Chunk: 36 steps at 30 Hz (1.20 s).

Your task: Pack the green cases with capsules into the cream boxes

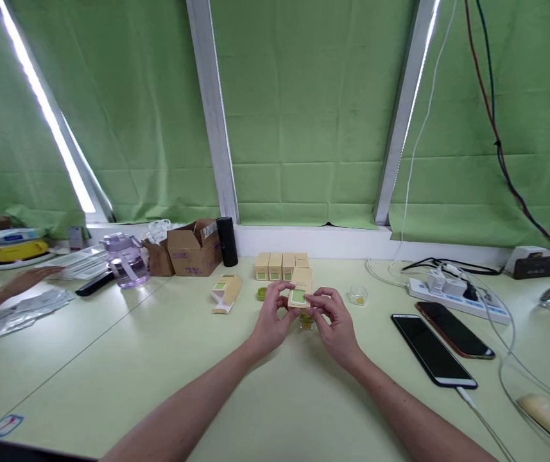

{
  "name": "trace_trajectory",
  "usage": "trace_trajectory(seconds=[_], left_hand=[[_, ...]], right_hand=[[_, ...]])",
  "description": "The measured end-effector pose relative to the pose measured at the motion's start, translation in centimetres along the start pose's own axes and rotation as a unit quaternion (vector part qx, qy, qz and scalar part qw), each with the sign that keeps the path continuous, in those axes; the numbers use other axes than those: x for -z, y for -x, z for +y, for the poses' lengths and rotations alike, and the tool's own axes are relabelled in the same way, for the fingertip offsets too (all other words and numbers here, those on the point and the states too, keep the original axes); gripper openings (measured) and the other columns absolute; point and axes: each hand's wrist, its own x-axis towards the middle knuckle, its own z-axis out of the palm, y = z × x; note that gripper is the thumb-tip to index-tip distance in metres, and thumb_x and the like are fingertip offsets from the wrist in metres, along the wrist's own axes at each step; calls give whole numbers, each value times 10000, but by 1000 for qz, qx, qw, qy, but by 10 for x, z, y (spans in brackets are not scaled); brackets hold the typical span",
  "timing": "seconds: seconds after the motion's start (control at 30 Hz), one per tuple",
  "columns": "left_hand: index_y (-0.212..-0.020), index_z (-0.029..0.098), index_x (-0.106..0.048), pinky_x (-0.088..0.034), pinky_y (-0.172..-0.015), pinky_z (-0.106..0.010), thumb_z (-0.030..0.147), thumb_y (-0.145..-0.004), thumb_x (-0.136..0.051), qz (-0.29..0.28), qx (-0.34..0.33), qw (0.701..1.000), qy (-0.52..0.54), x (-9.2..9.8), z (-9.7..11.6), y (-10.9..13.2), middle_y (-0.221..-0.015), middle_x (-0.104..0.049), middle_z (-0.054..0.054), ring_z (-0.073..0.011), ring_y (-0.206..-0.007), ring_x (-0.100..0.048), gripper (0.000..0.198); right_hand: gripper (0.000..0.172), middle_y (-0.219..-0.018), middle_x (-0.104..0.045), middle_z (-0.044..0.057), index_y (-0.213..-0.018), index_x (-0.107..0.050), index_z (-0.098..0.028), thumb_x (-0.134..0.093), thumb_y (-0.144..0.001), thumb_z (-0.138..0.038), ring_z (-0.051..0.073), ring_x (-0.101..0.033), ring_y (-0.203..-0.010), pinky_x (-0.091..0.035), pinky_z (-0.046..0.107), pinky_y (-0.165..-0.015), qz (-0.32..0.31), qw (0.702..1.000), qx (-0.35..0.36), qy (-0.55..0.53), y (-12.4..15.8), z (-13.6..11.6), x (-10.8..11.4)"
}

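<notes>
Both hands hold one small tan box (pixel 302 278) with a green-and-white label, upright over the table. My left hand (pixel 275 314) grips its left side with bent fingers, and my right hand (pixel 335 321) pinches its lower right side. Just beneath, between the hands, is a small clear jar (pixel 306 321) with yellowish contents. A green item (pixel 261 294) shows beside my left fingers. Several tan boxes (pixel 275 266) stand in a row behind. An opened tan box (pixel 226 293) lies to the left. To the right sits a small clear container (pixel 357 296) with something yellow inside.
Two phones (pixel 431 350) (pixel 455 328) and a power strip (pixel 457 300) with cables lie at the right. A cardboard box (pixel 194 248), black cylinder (pixel 227 242) and purple jug (pixel 126 260) stand at the back left. Another person's hand (pixel 31 278) reaches over plastic bags at far left.
</notes>
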Motion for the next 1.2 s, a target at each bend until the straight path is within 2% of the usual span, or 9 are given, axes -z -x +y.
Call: trace_trajectory(seconds=[0.2,0.4,0.93,1.07,1.2], left_hand=[[-1266,267,-549,-580,-889,-368,316,-917,-715,3,4,1000,6,0,0,0,-1371,-455,-87,-159,-929,-656,389],[-1280,262,-545,-574,-915,-381,381,-919,-714,-22,-2,999,44,5,3,1,-1372,-461,-102,-188,-971,-661,416],[-1230,249,-604,-587,-885,-364,332,-929,-695,9,-13,1000,12,2,-3,-3,-1300,-506,-87,-166,-936,-652,325],[-1283,267,-572,-578,-931,-385,330,-942,-681,-4,-20,1000,4,4,1,-1,-1335,-491,-91,-186,-1002,-651,364],[-1345,292,-537,-545,-1015,-431,320,-952,-664,-15,-38,999,-14,5,5,1,-1396,-460,-101,-239,-1159,-617,414]], right_hand=[[230,-1130,-547,70,-1146,-785,-314,-646,-962,-323,185,-647,-969,-629,320,-779,0,1000,-5,-7,0,1,0],[225,-1140,-542,72,-1133,-785,-310,-646,-956,-320,187,-645,-959,-632,316,-754,-7,1000,-12,-15,1,1,-1],[222,-1113,-551,71,-1140,-772,-295,-635,-970,-336,181,-649,-958,-626,322,-791,-8,1000,-7,-4,-1,1,0],[239,-1159,-537,74,-1170,-753,-297,-644,-967,-363,191,-664,-982,-629,355,-841,-7,1000,-6,-6,0,2,0],[287,-1301,-483,87,-1238,-723,-318,-651,-967,-379,181,-684,-939,-633,405,-884,-18,1000,-18,-3,2,0,1]])
